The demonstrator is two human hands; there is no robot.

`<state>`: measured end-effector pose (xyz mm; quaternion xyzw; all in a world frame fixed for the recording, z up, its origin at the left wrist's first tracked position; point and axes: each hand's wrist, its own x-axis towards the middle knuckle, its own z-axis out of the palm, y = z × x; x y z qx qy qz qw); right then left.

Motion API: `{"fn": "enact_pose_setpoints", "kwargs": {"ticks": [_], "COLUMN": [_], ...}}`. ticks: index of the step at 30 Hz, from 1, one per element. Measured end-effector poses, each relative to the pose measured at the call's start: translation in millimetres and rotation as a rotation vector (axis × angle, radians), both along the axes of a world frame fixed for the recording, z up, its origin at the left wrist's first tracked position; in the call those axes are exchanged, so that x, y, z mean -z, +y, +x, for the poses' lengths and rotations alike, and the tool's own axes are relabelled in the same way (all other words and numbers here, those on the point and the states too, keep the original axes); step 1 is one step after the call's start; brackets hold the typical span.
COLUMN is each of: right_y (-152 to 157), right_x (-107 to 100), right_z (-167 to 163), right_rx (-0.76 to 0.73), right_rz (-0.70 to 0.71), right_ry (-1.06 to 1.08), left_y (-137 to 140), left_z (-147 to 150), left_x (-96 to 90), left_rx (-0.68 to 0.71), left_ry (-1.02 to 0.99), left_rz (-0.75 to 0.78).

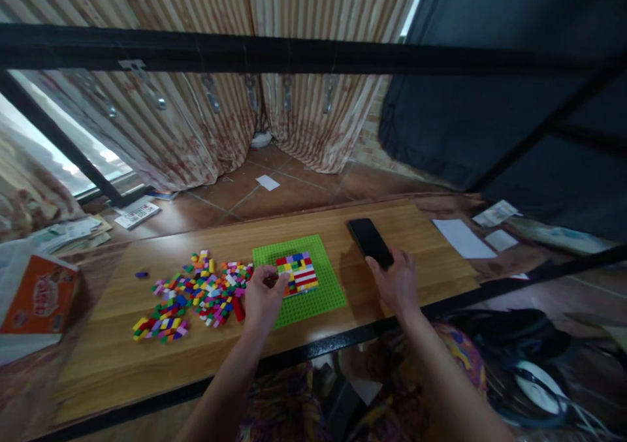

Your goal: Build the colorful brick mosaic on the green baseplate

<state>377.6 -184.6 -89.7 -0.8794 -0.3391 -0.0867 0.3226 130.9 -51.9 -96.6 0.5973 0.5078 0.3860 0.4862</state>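
Observation:
My left hand is at the left side of a flat build of coloured toy bricks, its fingers curled and closed. Whatever they hold, if anything, is hidden. The build has red, white, yellow and blue bricks and sits on a green studded baseplate. To the right, my right hand grips the near end of a black smartphone, thumb on one side and fingers on the other. Left of the baseplate, beside my left hand, spreads a loose pile of small coloured bricks.
The wooden table has a dark metal front edge. A single purple brick lies apart at the left. A dark bar with hanging clips crosses above the table. An orange box stands at the left; papers lie at the right.

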Motion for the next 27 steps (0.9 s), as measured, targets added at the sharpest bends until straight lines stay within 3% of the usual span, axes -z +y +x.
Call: {"fn": "enact_pose_setpoints", "kwargs": {"ticks": [5,8,27], "right_y": [30.6,45.5,60.2], "right_x": [-7.7,-10.3,-8.0], "right_z": [24.6,26.6,43.6], "right_rx": [0.139,0.16,0.17], "right_rz": [-0.35,-0.463,-0.426], "right_ry": [0.092,0.178,0.299], "left_y": [3.4,4.5,4.8], "left_z": [1.0,0.8,-1.8], "left_x": [3.0,4.1,7.5], "left_rx": [-0.009,-0.011,0.01], "left_ry": [-0.01,-0.034,-0.065], "left_rz": [-0.02,-0.032,-0.051]}}
